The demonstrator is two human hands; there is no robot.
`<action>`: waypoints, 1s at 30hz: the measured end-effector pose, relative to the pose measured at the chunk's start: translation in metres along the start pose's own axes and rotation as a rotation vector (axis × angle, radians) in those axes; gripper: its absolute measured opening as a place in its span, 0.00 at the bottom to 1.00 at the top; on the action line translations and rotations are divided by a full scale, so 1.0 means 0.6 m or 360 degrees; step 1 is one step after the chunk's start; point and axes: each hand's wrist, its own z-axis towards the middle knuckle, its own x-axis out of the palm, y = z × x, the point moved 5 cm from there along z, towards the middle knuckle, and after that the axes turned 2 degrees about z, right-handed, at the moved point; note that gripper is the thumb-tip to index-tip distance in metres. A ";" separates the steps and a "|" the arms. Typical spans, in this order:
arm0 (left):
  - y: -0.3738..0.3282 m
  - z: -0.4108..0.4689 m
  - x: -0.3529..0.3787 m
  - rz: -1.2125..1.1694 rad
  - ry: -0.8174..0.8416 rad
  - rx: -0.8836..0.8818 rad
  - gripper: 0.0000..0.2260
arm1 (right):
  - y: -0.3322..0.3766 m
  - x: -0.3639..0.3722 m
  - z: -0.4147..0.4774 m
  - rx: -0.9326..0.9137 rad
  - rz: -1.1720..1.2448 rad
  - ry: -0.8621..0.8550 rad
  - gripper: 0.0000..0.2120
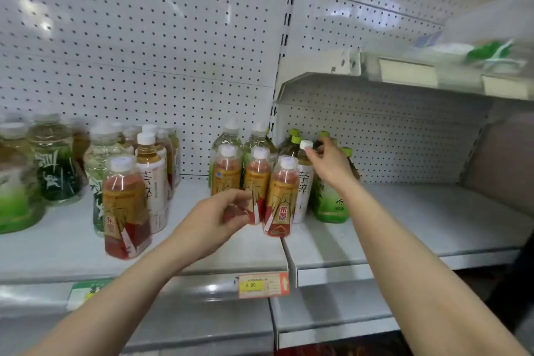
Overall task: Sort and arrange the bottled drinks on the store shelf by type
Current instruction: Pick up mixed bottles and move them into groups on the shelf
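Observation:
Three red-orange drink bottles (281, 196) with white caps stand in a cluster at the middle of the white shelf (202, 243). My left hand (222, 214) is curled around the lower part of that cluster, gripping one red-orange bottle (226, 167). Just to their right, my right hand (329, 166) pinches the white cap of a white-labelled tea bottle (303, 185). Green-labelled bottles (329, 205) with green caps stand behind and beside that hand. Two clear pale bottles (229, 136) stand behind the red ones.
A mixed group stands at the left: a red-orange bottle (125, 205), a white tea bottle (151, 182), and clear bottles with dark green labels (57, 165). A price tag (263, 285) sits on the shelf edge. An upper shelf (404, 81) overhangs the right bay.

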 end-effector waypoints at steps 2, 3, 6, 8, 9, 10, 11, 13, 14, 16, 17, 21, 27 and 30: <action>-0.009 0.025 0.007 0.0027 -0.0066 -0.0031 0.18 | -0.001 0.021 0.011 0.0070 0.0106 0.0134 0.24; -0.013 0.037 0.012 0.0035 -0.0096 -0.0030 0.18 | -0.004 0.035 0.018 0.0067 0.0148 0.0190 0.23; -0.024 0.071 0.030 0.0064 -0.0163 -0.0036 0.21 | -0.014 0.052 0.022 0.0019 0.0211 0.0248 0.20; -0.027 0.092 0.047 0.0077 -0.0225 -0.0031 0.23 | -0.025 0.046 0.023 -0.0049 0.0156 0.0239 0.18; -0.027 0.102 0.058 0.0072 -0.0268 -0.0036 0.24 | -0.032 0.042 0.024 -0.0061 0.0122 0.0258 0.16; -0.029 0.111 0.067 0.0076 -0.0319 -0.0035 0.25 | -0.040 0.037 0.023 -0.0070 0.0101 0.0287 0.14; -0.032 0.119 0.078 0.0085 -0.0375 -0.0027 0.26 | -0.048 0.031 0.021 -0.0092 0.0096 0.0310 0.12; -0.038 0.135 0.095 0.0089 -0.0479 -0.0029 0.28 | -0.060 0.016 0.012 -0.0162 0.0059 0.0329 0.12; -0.042 0.142 0.102 0.0079 -0.0523 -0.0045 0.29 | -0.064 0.009 0.004 -0.0197 0.0046 0.0321 0.12; -0.045 0.156 0.114 0.0096 -0.0559 -0.0105 0.31 | -0.071 -0.003 -0.011 -0.0267 0.0061 0.0265 0.13; -0.046 0.163 0.118 0.0138 -0.0551 -0.0139 0.32 | -0.074 -0.007 -0.019 -0.0297 0.0090 0.0230 0.14; -0.055 0.174 0.119 0.0246 -0.0513 -0.0167 0.24 | -0.084 -0.001 -0.038 -0.0290 0.0348 0.0248 0.23; -0.042 0.144 0.129 0.0031 -0.0546 -0.0259 0.28 | -0.113 0.023 -0.063 -0.0274 0.0544 0.0338 0.19; -0.034 0.120 0.139 -0.0203 -0.0547 -0.0279 0.29 | -0.126 0.033 -0.078 -0.0305 0.0670 0.0324 0.25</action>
